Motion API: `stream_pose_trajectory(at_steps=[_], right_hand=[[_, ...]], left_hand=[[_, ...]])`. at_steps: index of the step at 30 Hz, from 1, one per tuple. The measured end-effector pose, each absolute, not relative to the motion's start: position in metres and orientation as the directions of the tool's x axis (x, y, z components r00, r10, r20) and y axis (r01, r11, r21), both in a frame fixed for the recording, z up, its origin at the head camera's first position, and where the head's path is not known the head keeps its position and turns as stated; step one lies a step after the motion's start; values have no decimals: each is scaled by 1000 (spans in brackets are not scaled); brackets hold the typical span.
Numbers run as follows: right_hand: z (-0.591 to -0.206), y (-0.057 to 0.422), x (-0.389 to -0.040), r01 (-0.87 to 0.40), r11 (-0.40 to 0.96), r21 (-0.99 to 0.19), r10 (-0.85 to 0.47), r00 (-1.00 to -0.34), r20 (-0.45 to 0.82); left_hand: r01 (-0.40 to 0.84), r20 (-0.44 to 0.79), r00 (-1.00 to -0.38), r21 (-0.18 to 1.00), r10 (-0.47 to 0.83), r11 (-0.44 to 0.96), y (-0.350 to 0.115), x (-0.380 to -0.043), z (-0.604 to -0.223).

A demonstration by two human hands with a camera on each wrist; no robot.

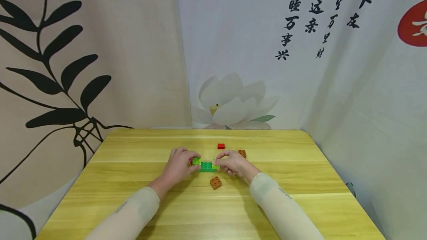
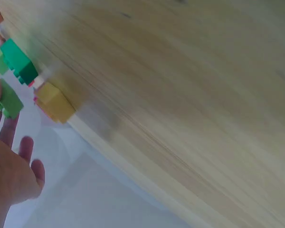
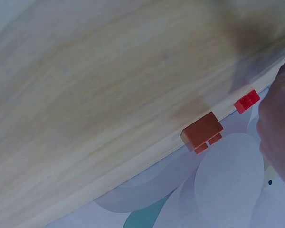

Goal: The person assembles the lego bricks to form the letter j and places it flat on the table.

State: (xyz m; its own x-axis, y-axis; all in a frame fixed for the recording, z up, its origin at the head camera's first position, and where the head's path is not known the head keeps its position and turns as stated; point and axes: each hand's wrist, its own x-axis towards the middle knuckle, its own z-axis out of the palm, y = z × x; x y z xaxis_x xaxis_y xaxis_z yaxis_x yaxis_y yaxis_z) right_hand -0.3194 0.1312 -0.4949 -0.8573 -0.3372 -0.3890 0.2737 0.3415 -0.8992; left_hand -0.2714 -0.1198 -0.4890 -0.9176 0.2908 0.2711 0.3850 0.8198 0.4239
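Note:
A dark green building brick lies between the two hands. The left hand holds a light green brick at the dark green brick's left end, between thumb and fingers. At the right end, the right hand pinches another light green brick that sits on the dark green one. In the left wrist view, a yellow brick with pink at its edge stands close by the held light green brick. The left hand mostly hides that yellow brick from the head view.
An orange-brown brick lies in front of the hands. Behind the right hand is a second orange-brown brick, and a small red brick lies farther back. The wooden table ends at a printed curtain.

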Motion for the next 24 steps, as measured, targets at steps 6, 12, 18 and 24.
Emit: stream_pose_trajectory(at_steps=[6, 12, 18, 24], right_hand=[[-497, 132, -320, 263, 350, -899, -339, -859, -384], [-497, 132, -320, 257, 352, -900, -341, -860, -380], [-496, 131, -318, 260, 353, -899, -335, -862, -381], [-496, 131, -318, 264, 343, -901, -332, -864, -380]], left_hand=[[379, 174, -923, 559, 343, 737, -109, -274, -496], [369, 189, -929, 529, 318, 764, -110, -279, -500], [426, 234, -905, 455, 356, 782, -117, -285, -498], [467, 238, -884, 393, 403, 792, -117, -291, -496]])
